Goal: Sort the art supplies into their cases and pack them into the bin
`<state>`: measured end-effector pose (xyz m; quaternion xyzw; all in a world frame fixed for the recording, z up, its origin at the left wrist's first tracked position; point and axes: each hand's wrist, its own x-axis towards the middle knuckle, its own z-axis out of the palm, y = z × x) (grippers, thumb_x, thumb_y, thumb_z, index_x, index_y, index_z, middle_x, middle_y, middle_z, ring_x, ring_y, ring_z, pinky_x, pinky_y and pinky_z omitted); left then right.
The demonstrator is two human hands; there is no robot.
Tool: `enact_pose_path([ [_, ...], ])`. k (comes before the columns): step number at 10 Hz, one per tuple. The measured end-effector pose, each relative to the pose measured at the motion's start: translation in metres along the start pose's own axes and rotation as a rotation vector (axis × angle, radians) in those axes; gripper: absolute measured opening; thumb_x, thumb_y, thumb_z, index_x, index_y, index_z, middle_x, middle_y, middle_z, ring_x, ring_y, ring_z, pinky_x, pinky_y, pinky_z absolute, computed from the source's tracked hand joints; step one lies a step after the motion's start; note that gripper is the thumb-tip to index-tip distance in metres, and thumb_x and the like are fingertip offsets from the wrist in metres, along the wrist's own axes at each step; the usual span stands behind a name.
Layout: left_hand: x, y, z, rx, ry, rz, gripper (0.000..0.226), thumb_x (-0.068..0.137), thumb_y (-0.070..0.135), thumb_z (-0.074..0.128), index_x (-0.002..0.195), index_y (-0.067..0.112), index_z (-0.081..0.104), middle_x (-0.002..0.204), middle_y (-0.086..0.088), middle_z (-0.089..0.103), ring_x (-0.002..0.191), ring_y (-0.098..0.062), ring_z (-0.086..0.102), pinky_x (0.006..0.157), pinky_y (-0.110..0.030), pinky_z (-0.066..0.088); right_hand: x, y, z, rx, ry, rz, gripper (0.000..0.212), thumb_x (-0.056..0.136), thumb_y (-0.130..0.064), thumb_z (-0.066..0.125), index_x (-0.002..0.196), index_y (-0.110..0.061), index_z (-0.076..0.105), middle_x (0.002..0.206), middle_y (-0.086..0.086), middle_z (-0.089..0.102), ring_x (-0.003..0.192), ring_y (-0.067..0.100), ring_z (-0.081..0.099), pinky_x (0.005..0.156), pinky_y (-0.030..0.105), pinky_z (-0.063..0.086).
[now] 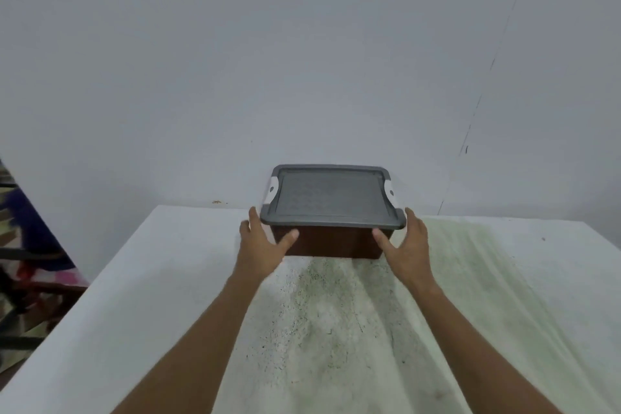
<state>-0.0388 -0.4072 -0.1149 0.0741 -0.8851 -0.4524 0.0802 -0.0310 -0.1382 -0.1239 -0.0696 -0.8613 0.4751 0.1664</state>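
Observation:
A dark brown bin (331, 242) with a grey lid (331, 195) and white side latches stands at the far middle of the table, close to the wall. The lid is on. My left hand (265, 242) lies against the bin's left front corner, fingers straight, thumb on the front wall. My right hand (405, 242) lies against the right front corner the same way, fingers straight beside the lid's edge. No art supplies or cases show; the bin's inside is hidden.
The white table (168, 279) has a grey-green stained patch running down its middle and right. A plain wall rises right behind the bin. Left of the table stands a dark rack with colourful cloth (30, 245).

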Motion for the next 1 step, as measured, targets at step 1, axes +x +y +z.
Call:
enact_pose_path([
  [1,-0.0834,-0.0218,0.0141,-0.065,0.116,0.009,0.078,0.083,0.051,0.056,0.147,0.018,0.025,0.145,-0.017,0.038,0.130,-0.033,0.041,0.103,-0.037,0.036,-0.1009,0.0061,-0.0032,0.204,0.043,-0.023,0.062,0.074,-0.051,0.072,0.129,-0.050,0.044,0.126,-0.003,0.056,0.111,0.020,0.056,0.088,0.029,0.050],
])
